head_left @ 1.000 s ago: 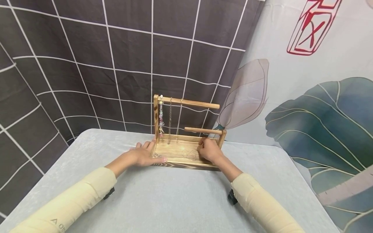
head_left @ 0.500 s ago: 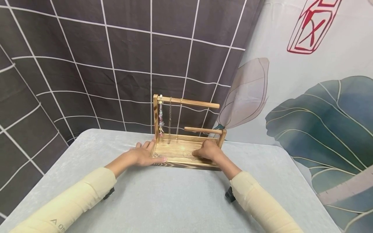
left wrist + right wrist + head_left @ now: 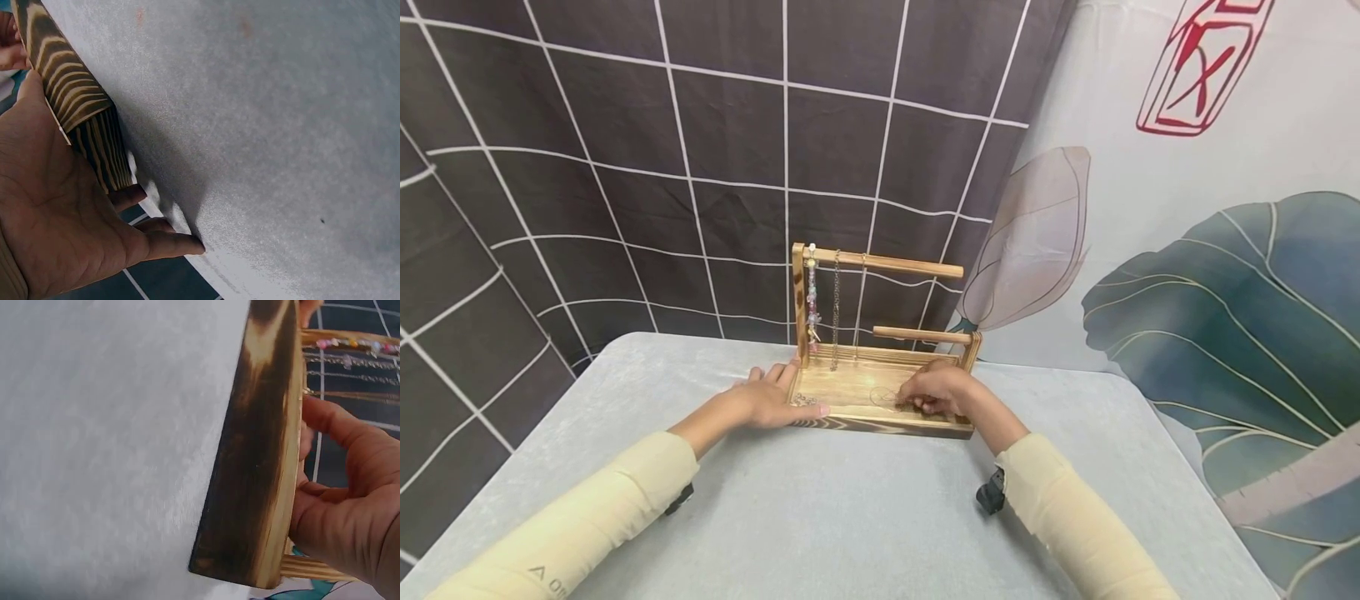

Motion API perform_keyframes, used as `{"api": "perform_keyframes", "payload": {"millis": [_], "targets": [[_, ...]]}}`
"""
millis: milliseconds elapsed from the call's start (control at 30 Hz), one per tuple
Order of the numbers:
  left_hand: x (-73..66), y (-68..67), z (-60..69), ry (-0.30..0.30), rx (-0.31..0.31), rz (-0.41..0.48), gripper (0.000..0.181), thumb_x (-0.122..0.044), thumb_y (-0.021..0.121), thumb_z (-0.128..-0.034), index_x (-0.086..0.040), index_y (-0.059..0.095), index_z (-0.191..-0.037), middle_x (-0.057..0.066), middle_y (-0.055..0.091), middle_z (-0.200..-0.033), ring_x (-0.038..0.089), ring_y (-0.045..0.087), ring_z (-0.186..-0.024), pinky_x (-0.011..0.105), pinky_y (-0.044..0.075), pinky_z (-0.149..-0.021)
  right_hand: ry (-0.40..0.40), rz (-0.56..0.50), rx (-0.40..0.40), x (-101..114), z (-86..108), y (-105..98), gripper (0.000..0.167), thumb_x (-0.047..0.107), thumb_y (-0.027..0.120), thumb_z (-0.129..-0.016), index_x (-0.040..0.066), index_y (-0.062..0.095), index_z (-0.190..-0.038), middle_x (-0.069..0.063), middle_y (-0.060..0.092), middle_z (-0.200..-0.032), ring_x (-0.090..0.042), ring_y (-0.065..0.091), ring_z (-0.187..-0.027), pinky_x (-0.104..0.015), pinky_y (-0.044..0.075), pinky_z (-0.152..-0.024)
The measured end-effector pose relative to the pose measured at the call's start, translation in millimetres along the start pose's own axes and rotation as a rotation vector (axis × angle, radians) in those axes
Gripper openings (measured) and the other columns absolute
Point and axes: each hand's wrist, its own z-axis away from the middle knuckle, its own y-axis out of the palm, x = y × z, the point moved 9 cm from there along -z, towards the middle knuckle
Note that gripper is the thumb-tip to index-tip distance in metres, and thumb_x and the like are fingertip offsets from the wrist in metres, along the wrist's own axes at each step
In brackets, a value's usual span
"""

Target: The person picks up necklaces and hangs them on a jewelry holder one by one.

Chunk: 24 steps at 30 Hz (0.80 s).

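Wooden jewellery stand, on a pale grey-blue tablecloth; its shallow tray taken as the clock's centre, 12 away from me. At 9 o'clock: my left hand, spread against the stand's end, thumb along the front rim, fingers extended, nothing gripped. At 3 o'clock: my right hand, inside the tray, fingers bent, tips just beside a thread-thin necklace lying near the centre; whether they pinch any of it I cannot tell. At 12: upper bar. Hanging from it, towards 11: one beaded strand in mixed pastels; one silver-toned link chain; one fine gold-toned chain. Between 1 and 2: shorter lower bar. Between 8 and 9, in the tray: small silvery pieces, too small to identify. Beyond 12: dark cloth, white grid lines.
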Motion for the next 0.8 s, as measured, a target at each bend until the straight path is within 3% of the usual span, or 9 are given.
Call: {"api": "perform_keyframes", "payload": {"millis": [100, 200, 333, 567, 800], "targets": [[-0.8, -0.9, 1.1, -0.002, 0.01, -0.005, 0.14, -0.104, 0.043, -0.0913, -0.008, -0.005, -0.182, 0.029, 0.015, -0.187, 0.069, 0.01, -0.169, 0.091, 0.016, -0.129, -0.064, 0.145, -0.092, 7.5, 5.6, -3.1, 0.014, -0.004, 0.08, -0.085, 0.007, 0.075, -0.078, 0.003, 0.06, -0.065, -0.006, 0.052, -0.059, -0.016, 0.048, -0.057], [-0.2, -0.9, -1.0, 0.005, 0.006, -0.009, 0.142, -0.105, 0.042, -0.0901, -0.007, -0.004, -0.182, 0.031, 0.016, -0.186, 0.07, 0.011, -0.167, 0.093, 0.017, -0.127, -0.102, 0.235, -0.128, 11.3, 6.8, -1.9, 0.01, -0.004, 0.081, -0.087, 0.004, 0.078, -0.082, 0.002, 0.063, -0.066, -0.006, 0.056, -0.06, -0.016, 0.051, -0.057], [-2.6, -2.8, 1.9, 0.009, -0.008, -0.002, 0.145, -0.108, 0.041, -0.0872, -0.007, 0.0, -0.182, 0.032, 0.02, -0.185, 0.071, 0.014, -0.166, 0.094, 0.021, -0.125, -0.083, 0.229, -0.141, 8.9, 5.7, -1.4, 0.003, 0.0, 0.082, -0.095, 0.0, 0.081, -0.091, 0.001, 0.068, -0.066, -0.005, 0.063, -0.06, -0.017, 0.058, -0.058], [-8.5, -6.9, 9.9, 0.013, -0.002, -0.009, 0.141, -0.104, 0.044, -0.0902, -0.005, 0.002, -0.182, 0.033, 0.02, -0.185, 0.072, 0.014, -0.165, 0.093, 0.022, -0.125, -0.07, 0.128, -0.115, 3.3, 3.5, -1.7, 0.016, 0.003, 0.077, -0.105, -0.005, 0.08, -0.091, 0.0, 0.068, -0.063, -0.005, 0.063, -0.056, -0.017, 0.059, -0.056], [-1.9, -1.3, 2.4, 0.002, 0.001, -0.015, 0.146, -0.109, 0.038, -0.0863, -0.008, -0.004, -0.182, 0.029, 0.016, -0.187, 0.068, 0.011, -0.169, 0.092, 0.016, -0.128, -0.05, 0.264, -0.126, 3.6, 5.0, -3.1, 0.038, 0.016, 0.072, -0.112, 0.007, 0.072, -0.076, 0.003, 0.063, -0.063, -0.004, 0.057, -0.054, -0.015, 0.054, -0.053]]}}
